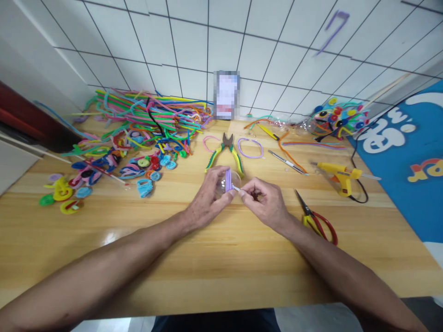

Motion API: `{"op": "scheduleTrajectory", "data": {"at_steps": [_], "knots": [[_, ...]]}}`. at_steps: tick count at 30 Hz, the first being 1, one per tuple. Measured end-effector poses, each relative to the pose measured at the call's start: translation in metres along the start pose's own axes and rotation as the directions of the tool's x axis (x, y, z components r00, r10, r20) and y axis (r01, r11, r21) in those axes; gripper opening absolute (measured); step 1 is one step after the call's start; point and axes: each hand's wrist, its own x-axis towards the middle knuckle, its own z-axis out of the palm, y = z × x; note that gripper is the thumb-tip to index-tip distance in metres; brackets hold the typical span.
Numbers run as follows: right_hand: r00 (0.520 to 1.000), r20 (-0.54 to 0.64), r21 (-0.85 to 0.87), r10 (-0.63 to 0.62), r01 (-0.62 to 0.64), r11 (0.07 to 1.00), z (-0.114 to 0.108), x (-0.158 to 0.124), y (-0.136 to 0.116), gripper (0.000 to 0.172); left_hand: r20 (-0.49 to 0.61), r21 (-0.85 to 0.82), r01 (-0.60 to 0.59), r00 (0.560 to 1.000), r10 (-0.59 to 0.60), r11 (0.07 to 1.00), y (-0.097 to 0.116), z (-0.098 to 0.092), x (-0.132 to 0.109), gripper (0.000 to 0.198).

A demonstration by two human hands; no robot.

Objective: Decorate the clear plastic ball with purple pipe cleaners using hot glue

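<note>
My left hand [209, 199] is closed around a clear plastic ball [234, 180] with a purple pipe cleaner [228, 180] wrapped over it, held just above the wooden table [221, 258]. My right hand [263, 202] pinches the loose end of that purple pipe cleaner beside the ball. Both hands meet at the table's middle, right in front of the yellow-green pliers [226, 151].
A big heap of coloured pipe cleaners [148, 115] and coiled pieces [86, 175] covers the left side. A purple loop [250, 148], tweezers [285, 162], a yellow glue gun [339, 175], red scissors [316, 219] and a colourful craft figure [337, 119] lie on the right. A blue mat [404, 157] lies far right.
</note>
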Motion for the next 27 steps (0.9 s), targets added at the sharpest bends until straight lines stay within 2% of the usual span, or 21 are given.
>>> {"op": "scheduleTrajectory", "data": {"at_steps": [27], "knots": [[0.999, -0.015, -0.02, -0.034, 0.034, 0.999, 0.0008, -0.001, 0.0012, 0.015, 0.007, -0.014, -0.01, 1.0, 0.01, 1.0, -0.0005, 0.0, -0.0015, 0.052]]}}
